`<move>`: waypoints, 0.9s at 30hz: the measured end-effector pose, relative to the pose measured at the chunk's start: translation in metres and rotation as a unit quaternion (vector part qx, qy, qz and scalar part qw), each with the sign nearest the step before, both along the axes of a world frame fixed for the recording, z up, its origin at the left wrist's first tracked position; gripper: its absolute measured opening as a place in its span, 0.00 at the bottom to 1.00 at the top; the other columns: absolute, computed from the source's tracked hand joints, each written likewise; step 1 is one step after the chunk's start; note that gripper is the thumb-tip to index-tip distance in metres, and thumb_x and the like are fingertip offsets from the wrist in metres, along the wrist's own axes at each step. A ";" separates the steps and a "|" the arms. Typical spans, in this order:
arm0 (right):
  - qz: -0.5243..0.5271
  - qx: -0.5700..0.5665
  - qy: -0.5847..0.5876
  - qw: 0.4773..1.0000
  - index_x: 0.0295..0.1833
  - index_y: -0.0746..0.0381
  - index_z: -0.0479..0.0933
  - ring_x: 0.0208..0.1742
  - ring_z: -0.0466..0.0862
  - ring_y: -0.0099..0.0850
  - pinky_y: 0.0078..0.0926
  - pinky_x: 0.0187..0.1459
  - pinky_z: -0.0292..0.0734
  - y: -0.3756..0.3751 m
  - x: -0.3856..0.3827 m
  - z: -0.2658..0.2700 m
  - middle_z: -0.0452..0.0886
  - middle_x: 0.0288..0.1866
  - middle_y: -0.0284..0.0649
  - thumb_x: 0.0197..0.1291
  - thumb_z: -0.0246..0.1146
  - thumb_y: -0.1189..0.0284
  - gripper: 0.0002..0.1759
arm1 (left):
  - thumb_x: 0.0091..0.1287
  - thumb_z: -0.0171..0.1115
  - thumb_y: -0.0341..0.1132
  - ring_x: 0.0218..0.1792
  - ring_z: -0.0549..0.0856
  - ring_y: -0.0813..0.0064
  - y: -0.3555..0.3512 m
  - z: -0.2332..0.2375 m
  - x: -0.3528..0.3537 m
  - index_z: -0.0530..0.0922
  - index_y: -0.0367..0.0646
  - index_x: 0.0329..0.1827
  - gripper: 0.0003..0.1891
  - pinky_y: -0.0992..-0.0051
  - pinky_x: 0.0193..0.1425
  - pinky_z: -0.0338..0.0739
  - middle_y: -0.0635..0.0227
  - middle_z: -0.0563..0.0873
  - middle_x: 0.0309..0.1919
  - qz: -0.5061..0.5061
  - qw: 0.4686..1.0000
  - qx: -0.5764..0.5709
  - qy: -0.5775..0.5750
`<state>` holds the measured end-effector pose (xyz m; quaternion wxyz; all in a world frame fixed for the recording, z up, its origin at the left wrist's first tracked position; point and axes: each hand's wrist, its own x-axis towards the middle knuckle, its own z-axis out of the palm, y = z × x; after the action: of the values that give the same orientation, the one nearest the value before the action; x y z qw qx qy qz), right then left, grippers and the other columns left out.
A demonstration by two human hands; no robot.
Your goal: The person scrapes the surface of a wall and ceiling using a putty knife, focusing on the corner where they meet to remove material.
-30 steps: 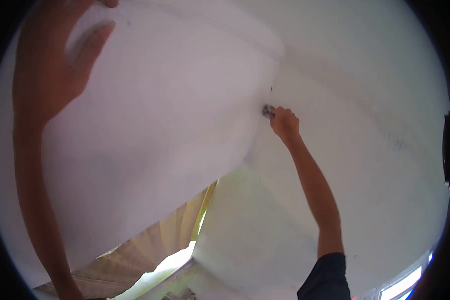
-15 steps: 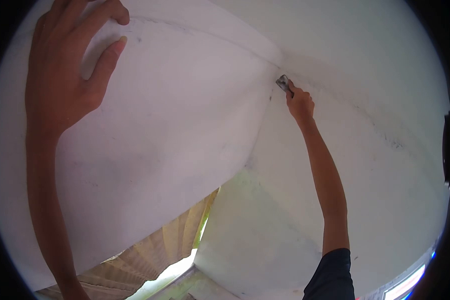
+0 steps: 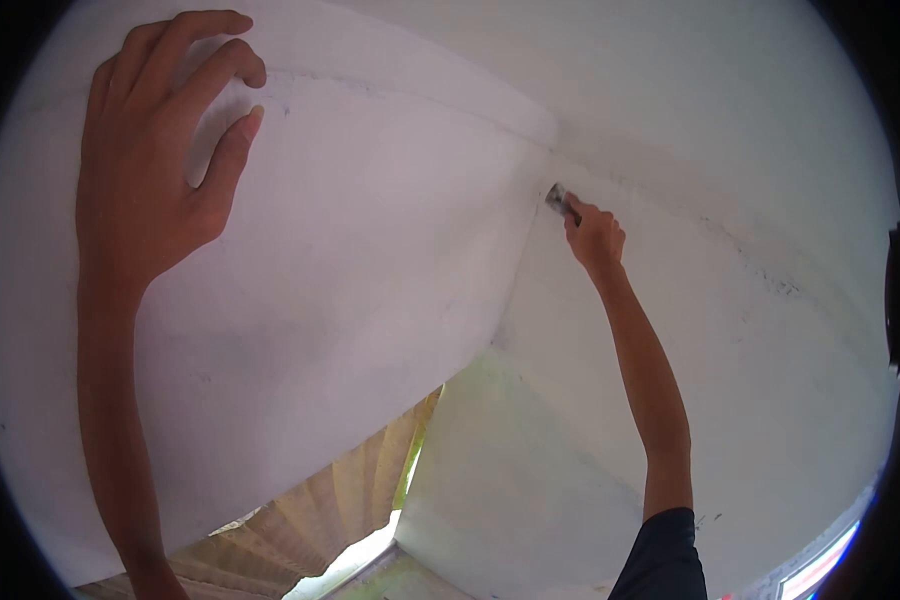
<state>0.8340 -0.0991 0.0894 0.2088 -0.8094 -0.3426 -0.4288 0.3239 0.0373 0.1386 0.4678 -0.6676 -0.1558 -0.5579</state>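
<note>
My right hand (image 3: 595, 238) is wrapped round a small scraper (image 3: 558, 197) with a greyish flat head and a dark handle. The scraper's head lies at the wall corner, just below the line where wall and ceiling meet. At upper left, my left hand (image 3: 155, 165) is raised in front of the white left wall (image 3: 360, 230), its fingers curved and apart with nothing in them. Dark specks mark the wall by its fingertips. The right arm reaches up across the pale right wall (image 3: 760, 400).
A pleated tan curtain (image 3: 320, 510) hangs below the left wall's lower edge, with bright light beside it. Dark scuffs (image 3: 775, 280) run along the upper right wall. A dark object (image 3: 898, 300) stands out at the far right edge, above a bright opening (image 3: 820, 565).
The scraper has moved a little down along the corner with my right hand. My left hand appears lower and slightly further right, and the whole view has shifted slightly.
</note>
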 end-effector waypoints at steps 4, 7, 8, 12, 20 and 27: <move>-0.002 0.037 0.000 0.999 0.72 0.40 0.76 0.45 0.88 0.48 0.48 0.49 0.83 0.007 -0.001 0.009 0.89 0.42 0.46 0.68 0.64 0.63 0.26 | 0.68 0.64 0.33 0.69 0.74 0.61 -0.005 0.003 0.002 0.81 0.49 0.47 0.07 0.58 0.72 0.66 0.69 0.81 0.66 -0.005 1.000 -0.003 0.002; -0.008 0.011 -0.007 1.000 0.74 0.40 0.74 0.41 0.88 0.48 0.50 0.44 0.83 0.012 0.019 -0.008 0.88 0.39 0.47 0.69 0.62 0.64 0.27 | 0.68 0.64 0.34 0.69 0.74 0.61 -0.012 0.014 0.004 0.81 0.49 0.47 0.07 0.58 0.72 0.66 0.68 0.81 0.66 -0.008 1.000 -0.015 0.000; -0.002 -0.009 -0.007 1.000 0.74 0.39 0.73 0.40 0.88 0.49 0.51 0.43 0.83 0.008 0.020 -0.017 0.87 0.38 0.47 0.70 0.61 0.64 0.27 | 0.69 0.64 0.34 0.69 0.74 0.60 -0.014 0.016 0.004 0.81 0.49 0.47 0.07 0.58 0.72 0.66 0.68 0.81 0.66 -0.008 1.000 -0.020 0.000; 0.001 -0.042 -0.010 0.999 0.74 0.40 0.72 0.40 0.88 0.49 0.51 0.44 0.83 -0.002 0.006 -0.033 0.86 0.34 0.47 0.70 0.60 0.67 0.28 | 0.70 0.63 0.35 0.69 0.74 0.60 -0.009 -0.004 -0.003 0.81 0.49 0.47 0.06 0.58 0.73 0.65 0.67 0.81 0.66 -0.009 1.000 -0.024 -0.009; 0.015 -0.028 0.030 0.999 0.83 0.55 0.53 0.44 0.86 0.54 0.51 0.47 0.83 0.037 -0.039 -0.042 0.78 0.52 0.58 0.64 0.59 0.76 0.42 | 0.69 0.64 0.35 0.70 0.73 0.61 -0.010 -0.004 -0.014 0.80 0.50 0.48 0.07 0.58 0.75 0.63 0.68 0.80 0.68 0.006 1.000 -0.027 -0.013; 0.069 0.025 0.141 0.987 0.85 0.61 0.42 0.42 0.85 0.53 0.46 0.45 0.84 0.041 -0.067 -0.060 0.73 0.53 0.60 0.57 0.63 0.83 0.54 | 0.68 0.63 0.33 0.70 0.73 0.60 -0.028 -0.004 -0.019 0.79 0.50 0.47 0.06 0.57 0.76 0.63 0.68 0.79 0.68 -0.007 0.999 -0.029 -0.020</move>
<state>0.7669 -0.0585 0.0295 0.3044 -0.8308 -0.3536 -0.3035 0.3049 0.0095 0.1348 0.4410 -0.6707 -0.1770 -0.5696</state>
